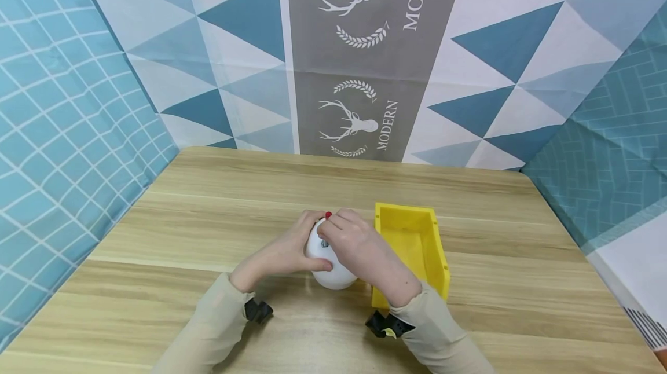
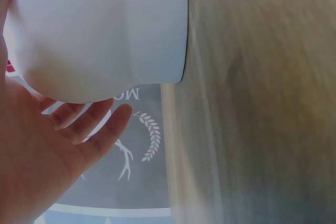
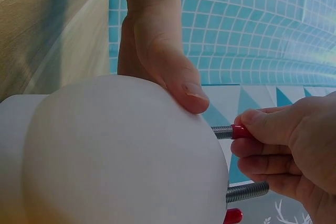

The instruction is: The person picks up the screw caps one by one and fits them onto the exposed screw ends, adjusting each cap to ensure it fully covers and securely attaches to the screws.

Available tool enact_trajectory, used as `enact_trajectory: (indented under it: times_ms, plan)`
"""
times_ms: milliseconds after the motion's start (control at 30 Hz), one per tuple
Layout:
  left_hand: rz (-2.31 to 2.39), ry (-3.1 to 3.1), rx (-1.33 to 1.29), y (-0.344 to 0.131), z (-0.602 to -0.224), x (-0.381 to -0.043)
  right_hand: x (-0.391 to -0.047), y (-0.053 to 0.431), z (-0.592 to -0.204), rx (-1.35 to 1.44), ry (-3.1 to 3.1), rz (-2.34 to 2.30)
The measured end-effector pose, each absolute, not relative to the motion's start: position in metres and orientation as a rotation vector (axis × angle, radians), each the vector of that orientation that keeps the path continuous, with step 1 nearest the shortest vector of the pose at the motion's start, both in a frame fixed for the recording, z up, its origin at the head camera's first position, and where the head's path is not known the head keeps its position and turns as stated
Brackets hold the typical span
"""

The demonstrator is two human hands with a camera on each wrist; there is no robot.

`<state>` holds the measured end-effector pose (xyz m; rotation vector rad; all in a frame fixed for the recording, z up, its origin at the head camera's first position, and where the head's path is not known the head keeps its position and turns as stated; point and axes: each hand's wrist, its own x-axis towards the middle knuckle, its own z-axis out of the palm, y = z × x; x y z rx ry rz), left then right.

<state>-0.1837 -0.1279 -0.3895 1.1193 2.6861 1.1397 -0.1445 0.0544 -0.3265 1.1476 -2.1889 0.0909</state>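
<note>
A white rounded body (image 1: pixel 335 277) with a flat base stands upright on the wooden table. Threaded metal studs rise from its top; in the right wrist view one stud (image 3: pixel 248 191) is bare. My left hand (image 1: pixel 281 252) holds the body from the left, thumb on the near side and fingers spread round the far side. Between thumb and fingers, my right hand (image 3: pixel 294 145) pinches a red cap (image 3: pixel 240 131) at the end of another stud. A second red cap (image 3: pixel 233 216) shows lower in that view, at the body's top. Seen from the head, my right hand hides part of the top.
Just right of the white body sits a yellow open bin (image 1: pixel 409 241), partly behind my right forearm. The wooden table (image 1: pixel 208 212) reaches back to a patterned cloth wall (image 1: pixel 359 73). Blue tiled cloth (image 1: pixel 62 107) hangs at the left.
</note>
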Motion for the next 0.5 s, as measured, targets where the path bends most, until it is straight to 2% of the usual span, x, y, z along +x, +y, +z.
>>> enact_trajectory:
  times_ms: [500]
  plan:
    - [1.154,2.676,1.137,-0.1283,-0.3881,-0.1823,-0.1419,0.052,-0.3275,1.123,-2.188,0.035]
